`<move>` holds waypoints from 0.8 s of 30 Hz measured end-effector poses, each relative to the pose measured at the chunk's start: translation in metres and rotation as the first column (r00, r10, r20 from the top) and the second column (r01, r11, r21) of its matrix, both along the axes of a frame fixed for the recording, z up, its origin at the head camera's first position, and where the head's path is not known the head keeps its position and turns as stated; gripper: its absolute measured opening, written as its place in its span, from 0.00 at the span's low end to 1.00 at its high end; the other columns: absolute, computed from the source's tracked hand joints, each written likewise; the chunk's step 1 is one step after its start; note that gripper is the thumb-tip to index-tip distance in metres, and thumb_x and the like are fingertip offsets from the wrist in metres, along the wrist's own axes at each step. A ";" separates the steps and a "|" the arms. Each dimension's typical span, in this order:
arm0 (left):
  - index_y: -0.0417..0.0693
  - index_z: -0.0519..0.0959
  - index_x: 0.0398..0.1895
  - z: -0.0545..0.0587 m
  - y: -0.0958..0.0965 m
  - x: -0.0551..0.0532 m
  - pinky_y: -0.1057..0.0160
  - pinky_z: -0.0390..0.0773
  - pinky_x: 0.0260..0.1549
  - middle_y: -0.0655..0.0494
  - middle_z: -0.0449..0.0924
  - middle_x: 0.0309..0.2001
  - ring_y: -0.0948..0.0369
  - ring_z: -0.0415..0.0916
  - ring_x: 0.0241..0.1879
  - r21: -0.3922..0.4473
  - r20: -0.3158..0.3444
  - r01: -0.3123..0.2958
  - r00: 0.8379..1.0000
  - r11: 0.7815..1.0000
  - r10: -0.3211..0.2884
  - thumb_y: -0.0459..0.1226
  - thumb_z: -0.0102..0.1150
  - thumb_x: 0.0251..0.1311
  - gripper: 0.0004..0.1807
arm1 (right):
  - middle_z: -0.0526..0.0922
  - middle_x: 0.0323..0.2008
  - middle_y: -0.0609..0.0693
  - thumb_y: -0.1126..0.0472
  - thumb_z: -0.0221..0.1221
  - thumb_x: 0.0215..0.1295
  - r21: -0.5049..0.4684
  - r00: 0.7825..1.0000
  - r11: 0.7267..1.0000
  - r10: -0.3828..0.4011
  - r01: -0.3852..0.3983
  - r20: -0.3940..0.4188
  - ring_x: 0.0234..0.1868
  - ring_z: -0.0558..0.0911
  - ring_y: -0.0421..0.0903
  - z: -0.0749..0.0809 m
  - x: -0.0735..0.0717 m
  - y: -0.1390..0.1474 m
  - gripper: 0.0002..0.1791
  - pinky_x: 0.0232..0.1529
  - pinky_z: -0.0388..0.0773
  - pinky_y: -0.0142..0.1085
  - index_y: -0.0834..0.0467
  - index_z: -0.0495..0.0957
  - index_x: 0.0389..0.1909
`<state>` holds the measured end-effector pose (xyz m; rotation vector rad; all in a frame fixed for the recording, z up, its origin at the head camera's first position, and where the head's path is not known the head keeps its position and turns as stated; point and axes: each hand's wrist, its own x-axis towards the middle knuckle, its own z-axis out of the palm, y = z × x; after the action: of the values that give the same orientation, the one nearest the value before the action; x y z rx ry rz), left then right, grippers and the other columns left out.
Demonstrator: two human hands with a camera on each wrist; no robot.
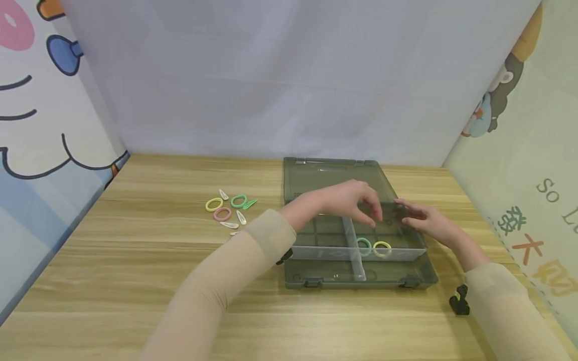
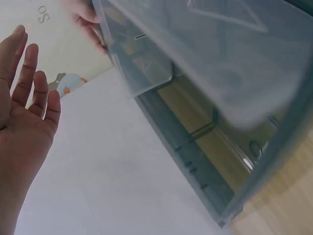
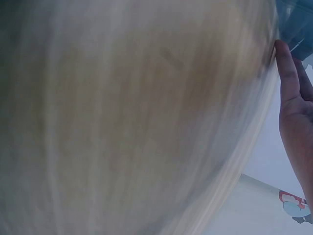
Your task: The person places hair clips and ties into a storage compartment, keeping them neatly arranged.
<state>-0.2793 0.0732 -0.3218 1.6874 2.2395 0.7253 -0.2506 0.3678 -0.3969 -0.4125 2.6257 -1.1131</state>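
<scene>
A grey see-through plastic box (image 1: pixel 379 285) lies with its lid (image 1: pixel 329 175) folded back. In its front right compartment, a green hair tie (image 1: pixel 370 245) and a yellow hair tie (image 1: pixel 382 256) lean near the inner wall. My left hand (image 1: pixel 347 200) hovers over the box, its fingers loosely bent and nothing visible between them; the left wrist view shows the palm empty. At the box's right side, the fingers of my right hand (image 1: pixel 426 220) touch the edge. They look fairly straight in the right wrist view, which is mostly blurred.
Left of the box on the wooden table (image 1: pixel 135 260) lie yellow, green and pink (image 1: pixel 215 214) hair ties. Among them are a green hair clip (image 1: pixel 250 204) and several white hair clips (image 1: pixel 241 217). A pale cloth wall (image 1: pixel 271 100) closes off the back.
</scene>
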 end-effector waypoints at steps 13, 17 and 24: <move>0.58 0.83 0.38 0.021 -0.050 0.012 0.71 0.68 0.48 0.69 0.79 0.40 0.68 0.70 0.44 0.013 -0.042 -0.074 0.996 0.997 0.075 0.44 0.64 0.58 0.06 | 0.53 0.70 0.67 0.55 0.54 0.69 0.012 0.999 1.000 0.003 -0.002 -0.044 0.68 0.54 0.70 -0.001 -0.002 0.000 0.33 0.58 0.62 0.61 0.54 0.56 0.72; 0.58 0.83 0.40 0.027 -0.062 0.015 0.70 0.67 0.48 0.70 0.79 0.41 0.67 0.69 0.45 -0.007 -0.051 -0.088 0.995 0.996 0.088 0.45 0.63 0.58 0.08 | 0.52 0.70 0.67 0.56 0.54 0.69 0.000 0.999 1.000 0.014 -0.014 -0.039 0.67 0.53 0.71 -0.001 -0.001 0.001 0.33 0.58 0.61 0.62 0.55 0.55 0.72; 0.58 0.83 0.40 0.034 -0.097 0.022 0.67 0.66 0.52 0.68 0.79 0.43 0.65 0.70 0.48 -0.006 -0.085 -0.135 0.987 0.991 0.134 0.46 0.65 0.56 0.09 | 0.52 0.70 0.68 0.56 0.54 0.69 0.005 0.999 1.000 0.019 -0.019 -0.045 0.67 0.54 0.72 -0.004 -0.002 -0.001 0.33 0.58 0.61 0.62 0.55 0.55 0.72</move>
<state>-0.2569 -0.0234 -0.2883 1.6018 2.4305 0.6808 -0.2526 0.3669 -0.4006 -0.4665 2.6571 -1.1039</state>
